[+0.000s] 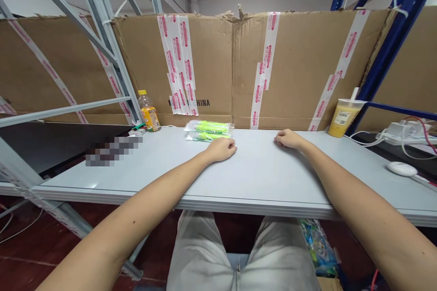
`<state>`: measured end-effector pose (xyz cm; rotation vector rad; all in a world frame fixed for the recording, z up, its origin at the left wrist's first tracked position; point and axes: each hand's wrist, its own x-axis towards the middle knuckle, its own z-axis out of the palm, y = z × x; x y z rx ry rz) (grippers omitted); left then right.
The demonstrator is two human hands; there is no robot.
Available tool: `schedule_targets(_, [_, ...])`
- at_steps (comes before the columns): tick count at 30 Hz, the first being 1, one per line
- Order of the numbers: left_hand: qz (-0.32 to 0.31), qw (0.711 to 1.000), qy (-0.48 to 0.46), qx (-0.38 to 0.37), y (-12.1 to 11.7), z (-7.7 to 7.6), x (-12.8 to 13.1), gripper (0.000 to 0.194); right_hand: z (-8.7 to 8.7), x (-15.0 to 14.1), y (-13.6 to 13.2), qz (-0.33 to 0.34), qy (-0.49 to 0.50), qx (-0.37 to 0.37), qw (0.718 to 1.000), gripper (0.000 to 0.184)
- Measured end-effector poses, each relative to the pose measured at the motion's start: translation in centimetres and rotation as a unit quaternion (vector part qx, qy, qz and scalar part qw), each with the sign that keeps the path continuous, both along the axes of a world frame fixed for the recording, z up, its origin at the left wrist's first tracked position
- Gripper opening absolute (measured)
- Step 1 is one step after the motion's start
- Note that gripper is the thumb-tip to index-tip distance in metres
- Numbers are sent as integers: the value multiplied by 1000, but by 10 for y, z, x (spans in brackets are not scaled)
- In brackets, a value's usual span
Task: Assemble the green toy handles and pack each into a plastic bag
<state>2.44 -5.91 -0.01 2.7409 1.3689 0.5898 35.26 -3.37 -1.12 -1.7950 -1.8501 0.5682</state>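
My left hand (221,149) rests on the pale table in a loose fist, with nothing showing in it. Just behind it lie two clear plastic packets (209,130) holding bright green items whose kind I cannot make out. The fist is close to the nearer packet; I cannot tell whether they touch. Further right, my right hand (287,139) also lies on the table, fingers curled in, with no object visible in it. Both forearms reach over the table's front edge.
A tall cardboard sheet (215,63) with tape strips stands along the back. A juice bottle (150,116) is at the back left. A lidded yellow drink cup (344,118) stands at the right, near a white oval device (402,168) and white cables. Metal posts flank the table (256,177).
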Motion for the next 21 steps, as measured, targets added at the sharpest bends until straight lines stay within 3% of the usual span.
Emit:
schedule_targets(7, [25,999,20,-6,0,1,3,22,0,-1,2,-2,-14,-2,1000,15])
schedule_targets(21, [16,999,9,-29,0,4,1,22,0,0,2,0,-28,-3,1000,15])
